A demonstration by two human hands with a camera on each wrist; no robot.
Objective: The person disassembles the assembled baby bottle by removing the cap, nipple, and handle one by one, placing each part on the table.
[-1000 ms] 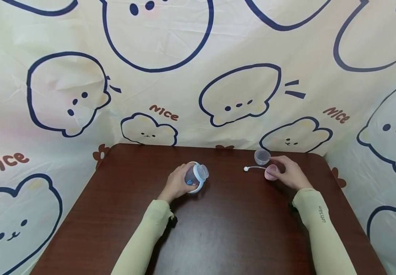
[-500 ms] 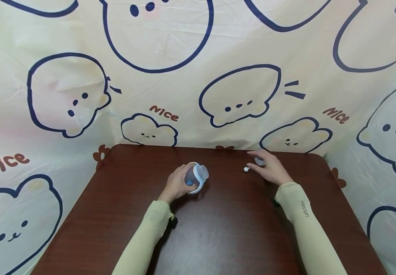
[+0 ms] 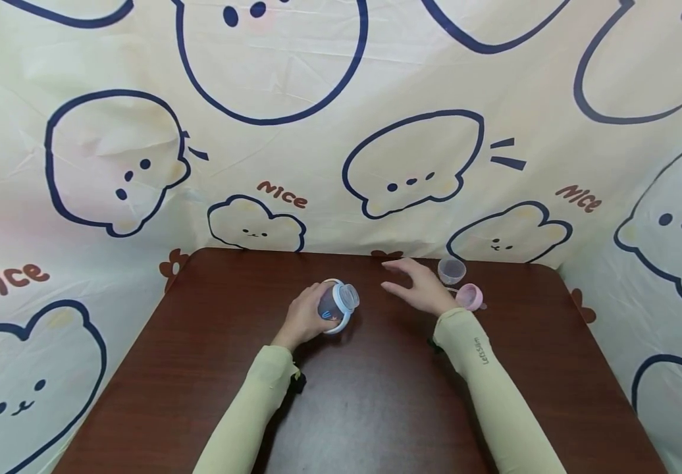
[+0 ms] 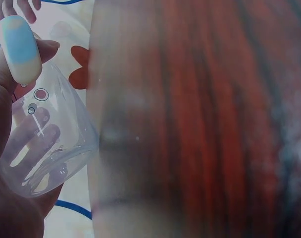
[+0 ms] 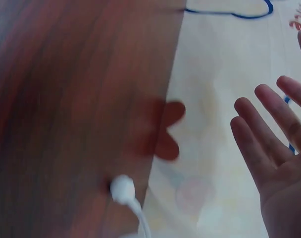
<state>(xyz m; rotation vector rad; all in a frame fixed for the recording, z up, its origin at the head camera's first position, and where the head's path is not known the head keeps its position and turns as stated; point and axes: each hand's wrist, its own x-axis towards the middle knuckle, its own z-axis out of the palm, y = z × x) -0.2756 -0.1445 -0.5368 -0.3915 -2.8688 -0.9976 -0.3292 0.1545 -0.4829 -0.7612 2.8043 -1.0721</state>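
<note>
My left hand [image 3: 302, 316] grips a clear baby bottle [image 4: 74, 134] with a light blue handle [image 4: 21, 49]. The bottle tilts to the right, and its clear open neck [image 3: 349, 296] faces my right hand. My right hand [image 3: 418, 286] is in the air between the bottle and the loose parts, its fingers spread and holding nothing. Right of it on the table are a clear cup-shaped cover [image 3: 451, 270] and a pink cap piece [image 3: 469, 297]. A thin white straw with a round white weight [image 5: 123, 189] shows in the right wrist view; in the head view my right hand hides that weight.
The dark brown wooden table [image 3: 353, 408] reaches back to a cream cloth backdrop [image 3: 317, 151] printed with cartoon animals. The cloth also hangs along both sides.
My right hand has left the pink cap and moved left past the clear cover toward the bottle, uncovering both pieces. My left hand and the bottle have stayed in place.
</note>
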